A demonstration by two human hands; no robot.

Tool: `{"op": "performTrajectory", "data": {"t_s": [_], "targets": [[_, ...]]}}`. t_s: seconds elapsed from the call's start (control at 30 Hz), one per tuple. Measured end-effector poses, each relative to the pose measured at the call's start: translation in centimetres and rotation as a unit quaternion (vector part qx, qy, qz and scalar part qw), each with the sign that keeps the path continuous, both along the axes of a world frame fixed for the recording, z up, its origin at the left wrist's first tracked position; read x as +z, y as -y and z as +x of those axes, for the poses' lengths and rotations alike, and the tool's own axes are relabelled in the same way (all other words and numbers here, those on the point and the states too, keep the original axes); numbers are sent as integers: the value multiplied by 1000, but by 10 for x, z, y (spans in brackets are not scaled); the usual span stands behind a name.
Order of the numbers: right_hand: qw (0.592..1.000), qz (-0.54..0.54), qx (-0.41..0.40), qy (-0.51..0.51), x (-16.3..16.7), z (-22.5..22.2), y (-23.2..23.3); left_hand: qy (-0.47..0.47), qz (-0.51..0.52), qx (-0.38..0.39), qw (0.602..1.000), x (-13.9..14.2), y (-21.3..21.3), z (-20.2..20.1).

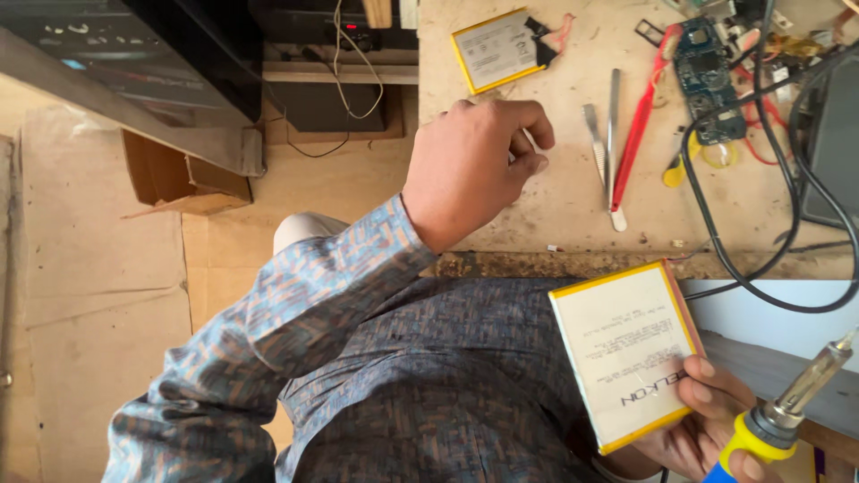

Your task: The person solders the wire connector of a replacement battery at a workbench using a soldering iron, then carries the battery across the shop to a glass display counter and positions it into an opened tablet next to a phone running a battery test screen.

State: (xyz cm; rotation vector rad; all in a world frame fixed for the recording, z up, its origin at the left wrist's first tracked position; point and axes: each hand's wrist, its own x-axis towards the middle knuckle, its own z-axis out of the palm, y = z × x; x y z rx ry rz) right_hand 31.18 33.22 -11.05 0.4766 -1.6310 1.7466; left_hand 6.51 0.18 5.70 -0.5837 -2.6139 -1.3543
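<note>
Pinching flat battery [626,353] and soldering iron [777,420]: right hand [707,429] | left hand [474,170] curled near bench edge [626,264]

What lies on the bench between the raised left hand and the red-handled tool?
In the head view, metal tweezers lie on the bench between the left hand and the red-handled tool.

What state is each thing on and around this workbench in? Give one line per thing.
Left hand: fingers curled, resting on bench.
Right hand: gripping flat battery and soldering iron.
Flat battery: held, tilted.
Soldering iron: held, tip up.
Second battery: lying flat.
Circuit board: bare, exposed.
Tweezers: lying unused.
</note>
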Motion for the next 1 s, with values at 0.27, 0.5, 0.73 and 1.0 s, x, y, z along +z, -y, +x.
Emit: {"op": "performTrajectory", "data": {"t_s": [0.27, 0.5, 0.73, 1.0], "targets": [[965, 103, -200, -136, 10, -27, 51, -48, -35, 37, 998, -8, -7, 0], [928, 210, -219, -216, 23, -42, 46, -54, -73, 41, 995, -11, -7, 3], [961, 178, -169, -129, 18, -30, 47, -103, -41, 17, 994, -13, 1, -2], [990, 110, 52, 71, 5, 17, -2, -166, -48, -122, 977, -18, 19, -14]]}}
